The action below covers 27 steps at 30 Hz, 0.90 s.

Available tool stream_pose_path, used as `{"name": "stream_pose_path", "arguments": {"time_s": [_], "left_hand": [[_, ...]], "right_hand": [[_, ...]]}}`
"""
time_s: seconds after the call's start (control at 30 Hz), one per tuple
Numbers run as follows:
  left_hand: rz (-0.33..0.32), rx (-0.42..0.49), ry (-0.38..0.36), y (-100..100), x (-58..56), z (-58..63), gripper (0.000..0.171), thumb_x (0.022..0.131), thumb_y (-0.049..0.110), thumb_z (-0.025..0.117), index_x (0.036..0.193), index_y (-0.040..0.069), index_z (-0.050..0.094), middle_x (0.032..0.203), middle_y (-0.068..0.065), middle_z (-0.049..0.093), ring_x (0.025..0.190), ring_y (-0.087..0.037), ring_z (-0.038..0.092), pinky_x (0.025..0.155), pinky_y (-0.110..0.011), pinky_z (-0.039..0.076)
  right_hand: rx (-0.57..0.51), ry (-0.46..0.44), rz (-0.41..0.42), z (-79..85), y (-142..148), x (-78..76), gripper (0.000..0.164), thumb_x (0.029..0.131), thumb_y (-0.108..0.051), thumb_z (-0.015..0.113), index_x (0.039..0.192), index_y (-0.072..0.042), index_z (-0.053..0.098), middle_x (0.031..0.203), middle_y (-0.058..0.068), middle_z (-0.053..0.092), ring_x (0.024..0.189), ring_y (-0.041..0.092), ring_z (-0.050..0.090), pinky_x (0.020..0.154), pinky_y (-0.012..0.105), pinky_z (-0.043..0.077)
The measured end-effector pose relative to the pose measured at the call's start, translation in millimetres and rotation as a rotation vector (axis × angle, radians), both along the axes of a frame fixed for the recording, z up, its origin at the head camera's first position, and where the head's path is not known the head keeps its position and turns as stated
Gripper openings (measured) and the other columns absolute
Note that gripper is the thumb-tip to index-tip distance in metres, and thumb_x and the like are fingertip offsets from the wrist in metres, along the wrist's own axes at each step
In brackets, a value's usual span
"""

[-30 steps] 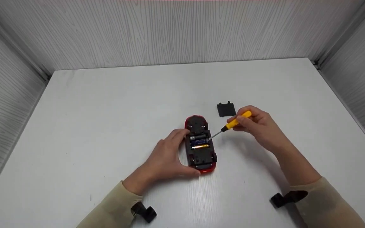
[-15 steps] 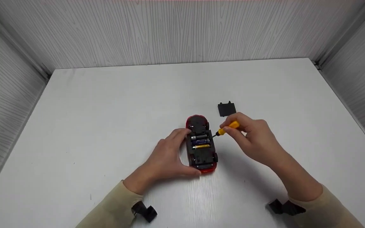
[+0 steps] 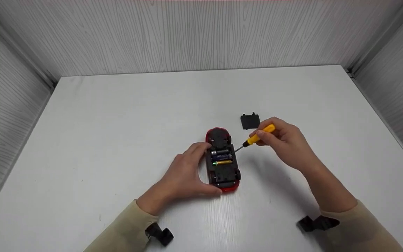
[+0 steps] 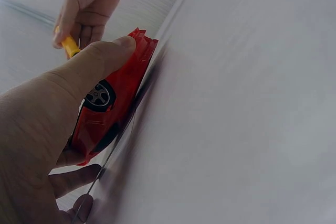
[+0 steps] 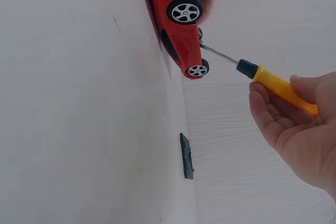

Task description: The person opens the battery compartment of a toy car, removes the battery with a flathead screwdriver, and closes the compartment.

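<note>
A red toy car [image 3: 224,174] lies upside down on the table, its black underside up. Three batteries [image 3: 221,157] sit side by side in its uncovered compartment. My left hand [image 3: 184,173] grips the car from the left, thumb at the near end and fingers along the side. In the left wrist view the thumb presses on the red body. With my right hand [image 3: 285,143] I pinch the yellow handle of a screwdriver [image 3: 257,137]. Its metal tip meets the right edge of the battery compartment; exact contact is too small to tell.
A black battery cover [image 3: 250,121] lies flat on the white table [image 3: 135,115], beyond the car and near the right hand. Grey wood-grain panels [image 3: 201,35] stand at the back and both sides.
The right hand and screwdriver dipped toward the car half a second ago, then drew back up and right, the tip staying by the compartment's right edge. Left hand and car stay put.
</note>
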<state>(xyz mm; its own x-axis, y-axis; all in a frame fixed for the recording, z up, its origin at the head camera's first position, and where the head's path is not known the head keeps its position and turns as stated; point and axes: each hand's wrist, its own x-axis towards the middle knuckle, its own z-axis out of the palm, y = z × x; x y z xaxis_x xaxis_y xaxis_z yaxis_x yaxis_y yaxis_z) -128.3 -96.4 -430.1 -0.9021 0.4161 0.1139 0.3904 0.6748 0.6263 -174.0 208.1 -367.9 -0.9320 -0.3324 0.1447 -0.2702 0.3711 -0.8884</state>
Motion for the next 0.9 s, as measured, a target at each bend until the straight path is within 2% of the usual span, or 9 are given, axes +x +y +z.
{"name": "stream_pose_path", "arguments": {"time_s": [0.2, 0.33, 0.9], "left_hand": [[0.001, -0.004, 0.019, 0, 0.2, -0.4, 0.12, 0.061, 0.065, 0.095, 0.158, 0.015, 0.044, 0.157, 0.003, 0.047, 0.136, -0.016, 0.052, 0.104, -0.049, 0.047], [0.001, -0.006, 0.028, 1, 0.0, -0.8, 0.12, 0.061, 0.065, 0.095, 0.157, 0.014, 0.044, 0.156, 0.003, 0.048, 0.134, -0.016, 0.053, 0.103, -0.05, 0.047], [-0.001, -0.004, 0.031, 1, -0.2, -2.5, 0.121, 0.06, 0.064, 0.096, 0.158, 0.014, 0.044, 0.156, 0.002, 0.049, 0.134, -0.018, 0.054, 0.104, -0.05, 0.047]], "right_hand": [[-0.116, -0.072, 0.021, -6.3, 5, -7.4, 0.017, 0.107, -0.015, 0.066, 0.114, 0.0, 0.064, 0.115, 0.016, 0.071, 0.101, 0.03, 0.075, 0.089, 0.036, 0.061], [-0.156, -0.098, 0.031, -9.5, 7, -9.7, 0.02, 0.107, -0.017, 0.067, 0.115, 0.002, 0.064, 0.116, 0.019, 0.068, 0.103, 0.031, 0.074, 0.09, 0.038, 0.06], [-0.216, -0.19, 0.033, -21.4, 15, -19.0, 0.028, 0.108, -0.02, 0.065, 0.119, 0.004, 0.059, 0.12, 0.022, 0.067, 0.109, 0.032, 0.073, 0.094, 0.04, 0.059]]}}
